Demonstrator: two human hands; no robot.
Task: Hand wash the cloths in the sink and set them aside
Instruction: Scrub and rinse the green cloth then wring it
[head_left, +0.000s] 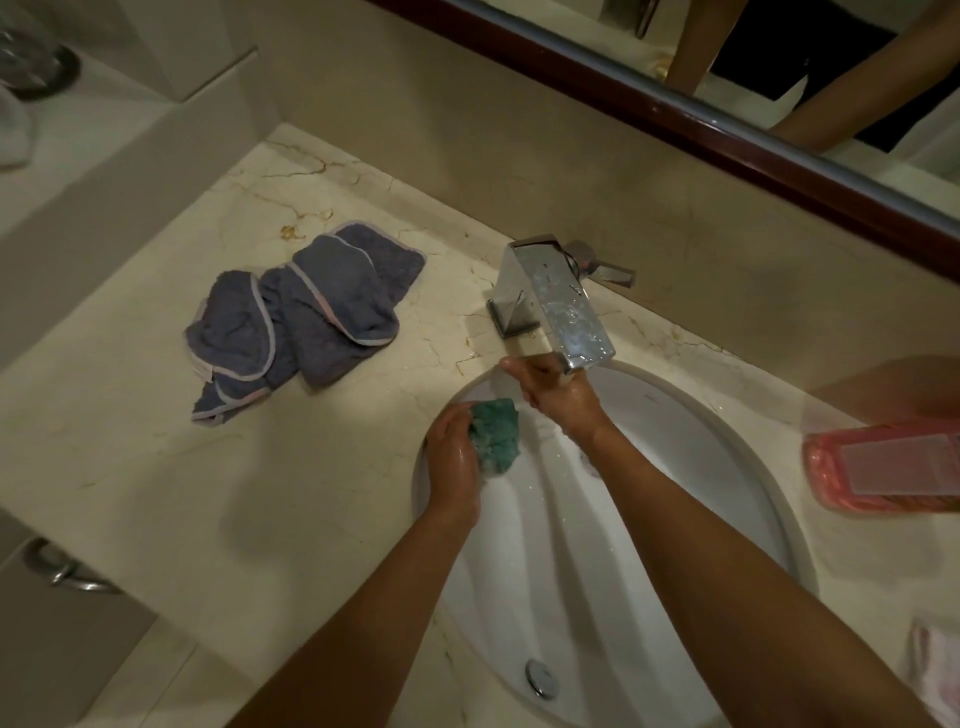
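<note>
1. The green cloth (496, 434), a small wad of nubbly terry, sits bunched in my left hand (451, 457), fingers curled round it, over the left side of the sink (769, 499).
2. My right hand (558, 397) is up under the spout of the tap (558, 306), fingers loosely together and holding nothing, wet from the running water.
3. I judge I am at the rinse: the cloth looks soaked and faintly sudsy, and the stream falls just beside it rather than on it.
4. Next I should bring the wad under the stream, work it with both hands, then wring it hard; terry holds a lot of water and will drip.
5. The grey cloths (296, 327), pale-edged and crumpled, lie in a heap on the marble counter (130, 467), well left of the basin; whether washed or waiting I cannot tell.
6. The basin is smooth white ceramic, the tap squared chrome, and a pink bottle (883, 467) lies on its side at the right.
</note>
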